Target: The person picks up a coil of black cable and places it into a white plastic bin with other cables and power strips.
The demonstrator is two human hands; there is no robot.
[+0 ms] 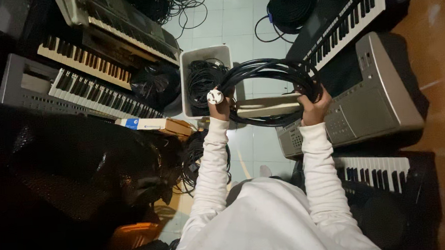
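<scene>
Floor: pale square tiles point(237, 23), dimly lit, brightest at centre. Electronic keyboards stacked along the left point(94, 91) and the right point(363, 97) (silver and black casings). White bin point(187, 86) of black cables on the tiles. Coiled cable point(291, 7) lies farther back. Brown wall point(441, 78) at right edge.

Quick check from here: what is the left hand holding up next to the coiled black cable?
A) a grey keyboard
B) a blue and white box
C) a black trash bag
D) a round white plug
D: the left hand grips a round white plug at the end of the coiled black cable, while the right hand holds the coil's other side.
</scene>
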